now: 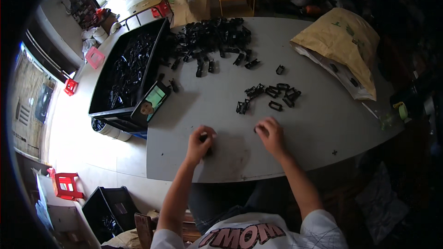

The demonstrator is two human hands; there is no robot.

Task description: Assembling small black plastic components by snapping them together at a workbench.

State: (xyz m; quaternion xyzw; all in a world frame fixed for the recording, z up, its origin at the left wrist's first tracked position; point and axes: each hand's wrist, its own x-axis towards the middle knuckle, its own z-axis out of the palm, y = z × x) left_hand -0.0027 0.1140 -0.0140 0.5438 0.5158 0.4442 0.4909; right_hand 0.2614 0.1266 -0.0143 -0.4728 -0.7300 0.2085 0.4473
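Observation:
My left hand (199, 145) is closed around a small black plastic part (203, 138), mostly covered by the fingers, just above the near part of the grey table (221, 110). To its right my right hand (271, 137) has thumb and fingers pinched together. A tiny dark bit shows at those fingertips, too small to name. Just beyond the right hand lies a loose group of black frame-shaped plastic parts (275, 106), with one single part (280, 69) farther off. A large heap of similar black parts (210, 37) covers the table's far edge.
A black bin (156, 55) full of black parts stands at the left, with a phone (154, 97) propped against its near corner. An open brown paper bag (339, 34) lies at the far right. Red stools (68, 186) and another black bin (104, 207) stand on the floor.

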